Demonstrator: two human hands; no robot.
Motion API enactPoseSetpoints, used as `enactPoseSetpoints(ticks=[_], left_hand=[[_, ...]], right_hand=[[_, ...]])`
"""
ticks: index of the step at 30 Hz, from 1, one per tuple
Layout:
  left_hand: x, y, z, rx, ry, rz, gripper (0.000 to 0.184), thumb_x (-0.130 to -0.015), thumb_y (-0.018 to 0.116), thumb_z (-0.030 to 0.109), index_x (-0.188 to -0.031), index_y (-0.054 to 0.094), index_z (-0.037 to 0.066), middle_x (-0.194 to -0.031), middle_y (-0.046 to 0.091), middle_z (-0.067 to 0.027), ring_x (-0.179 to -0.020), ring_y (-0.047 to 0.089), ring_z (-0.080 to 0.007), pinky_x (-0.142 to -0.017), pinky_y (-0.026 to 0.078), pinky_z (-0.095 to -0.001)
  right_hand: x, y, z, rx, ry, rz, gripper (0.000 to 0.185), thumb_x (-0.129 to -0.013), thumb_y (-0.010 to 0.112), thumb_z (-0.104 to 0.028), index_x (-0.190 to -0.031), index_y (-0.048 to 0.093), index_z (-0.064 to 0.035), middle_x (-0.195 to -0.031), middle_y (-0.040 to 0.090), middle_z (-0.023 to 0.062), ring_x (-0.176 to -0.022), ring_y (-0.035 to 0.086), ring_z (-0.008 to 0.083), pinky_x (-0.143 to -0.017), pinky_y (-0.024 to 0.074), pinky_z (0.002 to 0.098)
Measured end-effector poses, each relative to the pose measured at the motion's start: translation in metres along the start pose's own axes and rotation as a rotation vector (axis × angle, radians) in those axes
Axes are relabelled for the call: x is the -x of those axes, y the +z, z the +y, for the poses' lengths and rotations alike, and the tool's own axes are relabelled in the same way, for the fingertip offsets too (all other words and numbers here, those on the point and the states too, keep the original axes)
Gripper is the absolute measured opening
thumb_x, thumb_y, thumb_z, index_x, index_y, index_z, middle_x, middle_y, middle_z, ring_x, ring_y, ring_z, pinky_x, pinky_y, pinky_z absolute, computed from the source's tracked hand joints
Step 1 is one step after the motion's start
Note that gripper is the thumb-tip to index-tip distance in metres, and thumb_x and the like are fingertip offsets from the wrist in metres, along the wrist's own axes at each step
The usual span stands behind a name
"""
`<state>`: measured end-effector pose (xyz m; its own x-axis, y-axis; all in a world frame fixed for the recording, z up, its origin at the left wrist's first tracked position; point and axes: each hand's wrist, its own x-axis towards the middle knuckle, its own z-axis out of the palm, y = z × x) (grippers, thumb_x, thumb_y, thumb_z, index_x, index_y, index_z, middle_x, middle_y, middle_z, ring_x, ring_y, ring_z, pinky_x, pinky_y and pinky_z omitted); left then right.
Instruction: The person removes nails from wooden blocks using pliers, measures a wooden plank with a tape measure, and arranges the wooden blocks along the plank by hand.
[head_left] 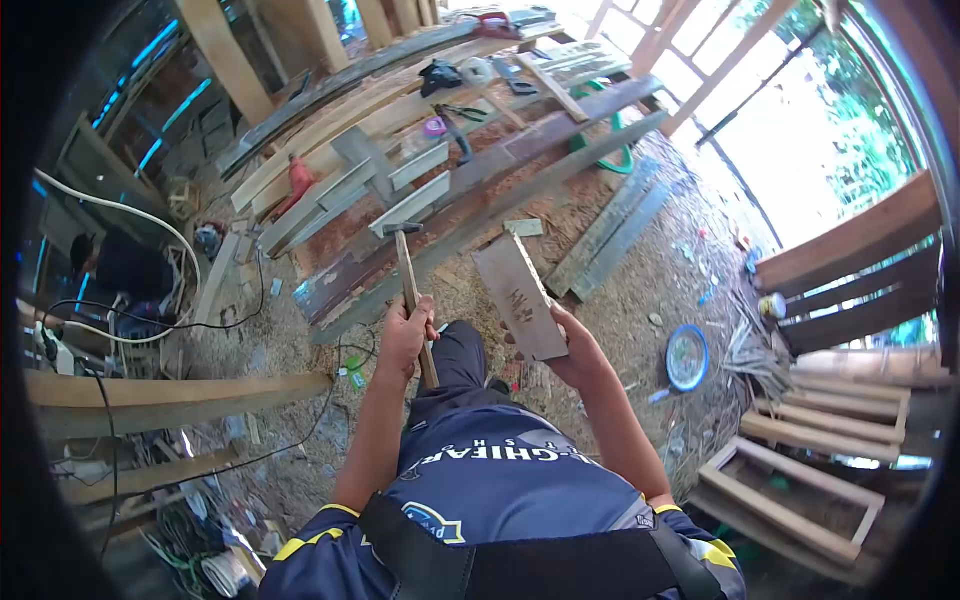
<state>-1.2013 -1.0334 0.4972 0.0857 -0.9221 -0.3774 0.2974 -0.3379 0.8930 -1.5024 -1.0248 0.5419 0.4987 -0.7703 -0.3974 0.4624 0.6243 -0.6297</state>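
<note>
My left hand (pixel 402 338) is closed around the wooden handle of a hammer (pixel 406 268), whose metal head points up and away from me. In my right hand (pixel 582 352) is a short, flat wooden board (pixel 512 290), gripped near its lower right end. Dark marks run across the board's face, and one long edge looks rough and pale. Both hands are in front of my body, with the hammer and the board apart from each other.
Ahead stands a low workbench of long planks (pixel 480 180), scattered with sawdust. On it lie pliers (pixel 462 113), a red tool (pixel 296 182) and several cut pieces. A blue-rimmed basin (pixel 687 358) and wooden frames (pixel 790 500) are to the right. Cables (pixel 190 325) cross the left side.
</note>
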Motion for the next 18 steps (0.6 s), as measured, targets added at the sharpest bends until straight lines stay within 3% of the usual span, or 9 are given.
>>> enactPoseSetpoints(ticks=[5,12,15,16,17,18], left_hand=[[-0.084,-0.008,0.022,0.002,0.050,0.165,0.024,-0.108,0.071,0.030,-0.113,0.059,0.010,-0.082,0.057,0.0026,-0.062,0.057,-0.0075,-0.065,0.054,-0.0295],[-0.257,-0.030,0.049,0.017,0.095,0.418,0.020,-0.110,0.066,0.029,-0.113,0.060,0.010,-0.085,0.057,0.0013,-0.060,0.054,-0.0081,-0.061,0.050,-0.0316],[-0.317,-0.032,0.065,-0.015,-0.105,0.563,0.024,-0.110,0.067,0.030,-0.120,0.063,0.009,-0.087,0.057,0.0003,-0.062,0.053,-0.0079,-0.061,0.048,-0.0316],[-0.336,-0.036,0.063,-0.046,-0.149,0.584,0.037,-0.107,0.069,0.034,-0.130,0.064,0.005,-0.095,0.067,-0.0053,-0.077,0.065,-0.0154,-0.074,0.053,-0.0373],[-0.352,-0.037,0.059,-0.133,-0.117,0.638,0.039,-0.107,0.070,0.035,-0.131,0.065,0.004,-0.100,0.069,-0.0075,-0.084,0.067,-0.0190,-0.079,0.054,-0.0396],[-0.367,-0.037,0.056,-0.227,-0.087,0.685,0.042,-0.106,0.070,0.036,-0.132,0.065,0.003,-0.105,0.072,-0.0096,-0.090,0.070,-0.0227,-0.084,0.054,-0.0418]], right_hand=[[-0.091,-0.018,-0.070,0.252,0.029,0.042,0.070,-0.109,0.061,-0.042,-0.167,0.040,-0.0095,-0.152,0.060,0.0119,-0.130,0.062,0.0243,-0.106,0.0502,0.0393],[-0.261,-0.056,-0.165,0.653,0.109,-0.070,0.066,-0.108,0.064,-0.038,-0.165,0.045,-0.0117,-0.155,0.056,0.0071,-0.140,0.051,0.0170,-0.113,0.0429,0.0361],[-0.348,-0.058,-0.200,0.879,0.111,-0.077,0.060,-0.107,0.067,-0.038,-0.160,0.053,-0.0125,-0.150,0.061,0.0067,-0.135,0.056,0.0179,-0.111,0.0457,0.0379],[-0.376,-0.056,-0.209,0.953,0.139,-0.070,0.059,-0.107,0.067,-0.038,-0.158,0.056,-0.0124,-0.146,0.064,0.0064,-0.132,0.057,0.0181,-0.110,0.0470,0.0385],[-0.400,-0.055,-0.217,1.021,0.168,-0.059,0.057,-0.106,0.068,-0.038,-0.156,0.059,-0.0124,-0.142,0.066,0.0061,-0.130,0.059,0.0182,-0.109,0.0482,0.0392],[-0.425,-0.050,-0.225,1.089,0.055,-0.088,0.054,-0.102,0.073,-0.039,-0.150,0.065,-0.0144,-0.129,0.073,0.0099,-0.121,0.067,0.0249,-0.104,0.0525,0.0421]])
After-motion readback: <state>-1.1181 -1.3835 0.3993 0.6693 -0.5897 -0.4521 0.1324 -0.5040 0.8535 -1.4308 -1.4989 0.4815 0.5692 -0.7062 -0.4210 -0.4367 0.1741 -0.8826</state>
